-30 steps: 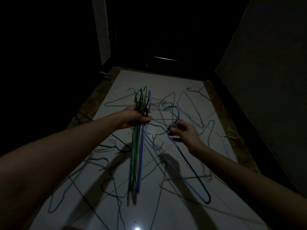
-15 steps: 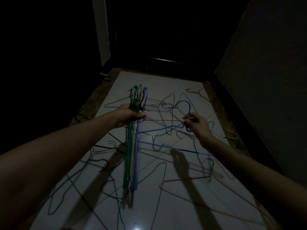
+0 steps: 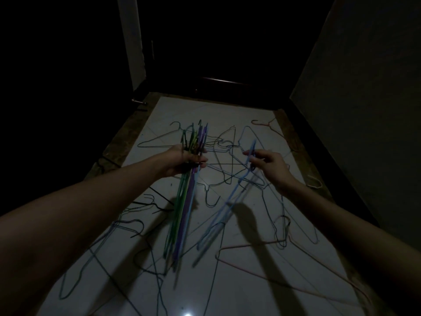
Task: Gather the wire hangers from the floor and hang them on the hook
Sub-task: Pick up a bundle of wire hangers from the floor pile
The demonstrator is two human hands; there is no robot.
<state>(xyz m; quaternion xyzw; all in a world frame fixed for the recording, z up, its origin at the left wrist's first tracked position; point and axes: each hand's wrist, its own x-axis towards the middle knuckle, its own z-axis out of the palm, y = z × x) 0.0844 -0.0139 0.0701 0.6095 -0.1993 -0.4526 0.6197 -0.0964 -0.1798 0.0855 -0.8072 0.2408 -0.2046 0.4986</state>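
Left hand [image 3: 185,161] grips hanger bundle [image 3: 182,208] | right hand [image 3: 271,166] pinches blue hanger [image 3: 230,201] | loose hangers [image 3: 227,156] on floor [image 3: 250,293]

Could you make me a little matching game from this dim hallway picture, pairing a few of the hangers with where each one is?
Things:
1. bundle of green and purple wire hangers
2. single light blue wire hanger
3. pink wire hanger by the far right floor edge
4. white wire hanger near the right wall

Places:
A. lying on the dark border strip, right of the right hand
B. gripped in the left hand
C. pinched in the right hand
D. lying farthest away, towards the dark doorway

Pairs: 1-B, 2-C, 3-D, 4-A
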